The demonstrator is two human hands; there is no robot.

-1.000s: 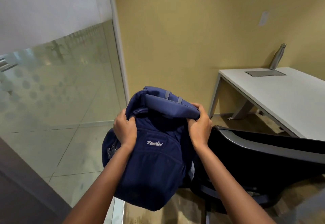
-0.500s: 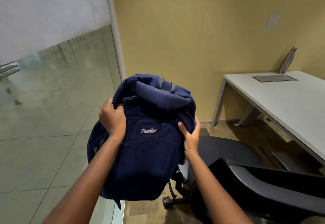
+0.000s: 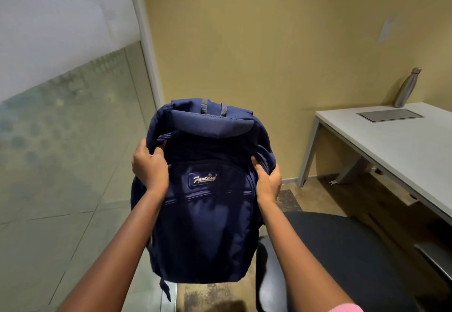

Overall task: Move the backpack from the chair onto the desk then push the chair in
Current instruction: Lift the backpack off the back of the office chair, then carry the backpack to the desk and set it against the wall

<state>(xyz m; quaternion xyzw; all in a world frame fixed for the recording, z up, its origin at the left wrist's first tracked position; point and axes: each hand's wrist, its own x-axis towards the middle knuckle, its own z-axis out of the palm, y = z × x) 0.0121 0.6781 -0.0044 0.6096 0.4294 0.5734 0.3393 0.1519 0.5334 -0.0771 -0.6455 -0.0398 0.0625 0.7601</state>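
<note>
A navy blue backpack [image 3: 208, 213] with a small logo patch hangs upright in the air in front of me, clear of the chair. My left hand [image 3: 150, 167] grips its upper left side and my right hand [image 3: 267, 179] grips its upper right side. The black office chair [image 3: 342, 250] sits low at the right, its seat bare. The white desk [image 3: 403, 145] stands to the right against the yellow wall.
A steel bottle [image 3: 407, 87] stands at the desk's far end next to a grey inset panel [image 3: 390, 115]. A frosted glass partition [image 3: 68, 140] runs along the left. Tiled floor lies below, and the desk's leg [image 3: 308, 150] stands near the wall.
The backpack has been lifted off the chair and brought up in front of me. My view has turned so that the chair seat shows bare below and the desk is nearer.
</note>
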